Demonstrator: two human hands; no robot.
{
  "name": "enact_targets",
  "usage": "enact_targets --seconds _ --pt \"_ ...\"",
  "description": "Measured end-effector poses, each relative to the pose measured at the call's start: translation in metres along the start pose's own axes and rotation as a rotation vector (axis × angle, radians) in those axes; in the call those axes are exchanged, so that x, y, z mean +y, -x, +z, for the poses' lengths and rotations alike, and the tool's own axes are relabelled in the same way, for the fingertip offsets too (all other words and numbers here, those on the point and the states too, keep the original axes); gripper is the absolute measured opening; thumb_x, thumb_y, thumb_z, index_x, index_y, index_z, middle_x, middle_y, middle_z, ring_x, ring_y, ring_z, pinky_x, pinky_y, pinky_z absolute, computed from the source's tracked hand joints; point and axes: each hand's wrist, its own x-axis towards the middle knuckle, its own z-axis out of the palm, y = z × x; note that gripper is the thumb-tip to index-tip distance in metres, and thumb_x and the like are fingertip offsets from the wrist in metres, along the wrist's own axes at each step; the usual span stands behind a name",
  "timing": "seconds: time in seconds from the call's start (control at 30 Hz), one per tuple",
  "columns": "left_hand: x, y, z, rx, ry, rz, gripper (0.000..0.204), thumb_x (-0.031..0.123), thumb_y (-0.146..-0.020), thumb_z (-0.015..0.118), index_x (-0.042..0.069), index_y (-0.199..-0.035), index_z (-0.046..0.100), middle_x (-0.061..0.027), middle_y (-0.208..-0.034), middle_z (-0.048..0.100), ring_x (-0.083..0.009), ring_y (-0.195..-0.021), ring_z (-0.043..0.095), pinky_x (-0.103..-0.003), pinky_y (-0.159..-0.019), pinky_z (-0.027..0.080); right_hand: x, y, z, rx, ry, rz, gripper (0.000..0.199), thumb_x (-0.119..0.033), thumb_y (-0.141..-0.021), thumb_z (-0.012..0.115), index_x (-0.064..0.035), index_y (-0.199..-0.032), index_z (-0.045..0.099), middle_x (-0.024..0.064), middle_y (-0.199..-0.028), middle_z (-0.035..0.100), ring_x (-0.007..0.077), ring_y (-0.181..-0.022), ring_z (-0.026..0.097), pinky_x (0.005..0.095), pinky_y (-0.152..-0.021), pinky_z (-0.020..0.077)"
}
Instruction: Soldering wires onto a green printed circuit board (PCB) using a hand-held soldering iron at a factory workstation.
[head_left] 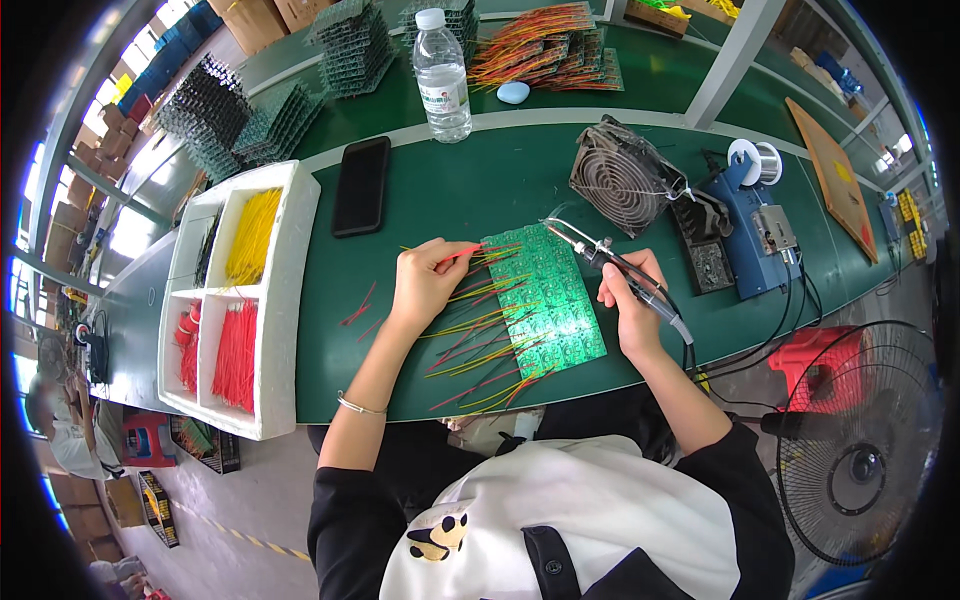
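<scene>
A green circuit board panel lies on the green bench in front of me, with red and yellow wires sticking out from its left side. My left hand pinches a red wire at the board's upper left corner. In my right hand is a soldering iron, held like a pen. Its metal tip hovers at the board's top edge; whether it touches cannot be made out. A few loose red wires rest left of my left forearm.
At left stands a white foam box with yellow and red wires. Behind are a black phone, a water bottle and board stacks. A small fan, blue solder station and solder spool stand right; a floor fan is lower right.
</scene>
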Motion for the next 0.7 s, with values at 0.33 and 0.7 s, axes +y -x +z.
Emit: enact_targets --seconds 0.33,0.7 --pt "-0.0015 0.0005 0.0007 -0.001 0.014 -0.022 0.014 0.004 -0.076 0.065 0.005 -0.089 0.07 -0.0015 -0.054 0.038 -0.0071 -0.048 0.032 -0.024 -0.045 0.028 -0.0023 0.0036 0.0014 -0.084 0.061 0.067 0.018 -0.009 -0.084 0.061 -0.0029 -0.082 0.045 0.0028 -0.064 0.054 0.0057 -0.055 0.05 0.0197 -0.048 0.0401" --pt "0.0014 -0.0003 -0.0013 -0.008 0.024 -0.012 0.013 0.004 -0.076 0.065 0.006 -0.089 0.07 -0.0017 -0.054 0.039 -0.0071 -0.047 0.032 -0.024 -0.045 0.027 -0.0049 0.0026 0.0058 -0.109 0.107 0.078 0.014 -0.009 -0.085 0.059 -0.0032 -0.081 0.046 0.0038 -0.061 0.053 0.006 -0.051 0.047 0.0201 -0.049 0.0403"
